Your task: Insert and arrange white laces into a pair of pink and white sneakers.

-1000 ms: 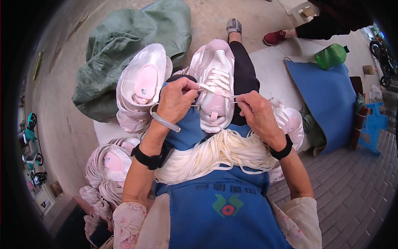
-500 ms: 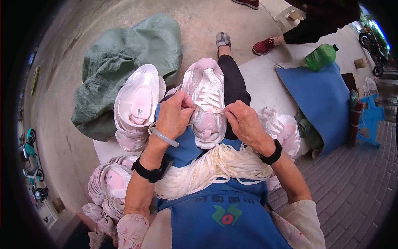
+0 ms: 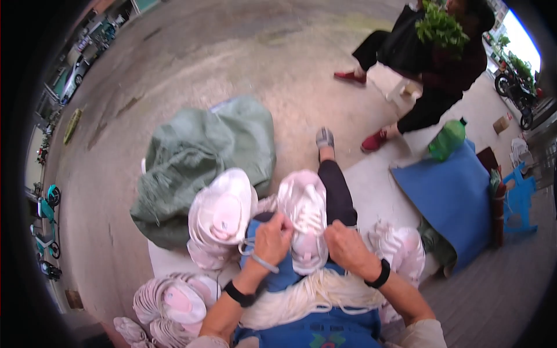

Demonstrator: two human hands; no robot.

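A pink and white sneaker upper (image 3: 310, 246) stands in front of me with its toe pointing away, white laces crossing its front. My left hand (image 3: 272, 239) is closed at the sneaker's left side, pinching a white shoelace whose loose loop hangs beside the wrist. On the other side, my right hand (image 3: 348, 246) is closed in a pinch close to the lace holes. The lace end in it is too blurred to follow. A thick bundle of loose cream laces (image 3: 313, 298) lies across my lap, over a blue apron (image 3: 284, 322).
Stacked shoe uppers (image 3: 223, 211) stand left of the sneaker, with more stacks (image 3: 174, 301) below and laced ones (image 3: 400, 249) at right. A green sack (image 3: 203, 156) lies behind. A seated person (image 3: 435, 75) with leafy greens, a green bottle (image 3: 448, 140) and blue sheet (image 3: 447, 194) are at right.
The view has tilted up, so my hands and the sneaker sit lower in it. More of the seated person and the leafy greens now shows. Both hands stay closed beside the sneaker.
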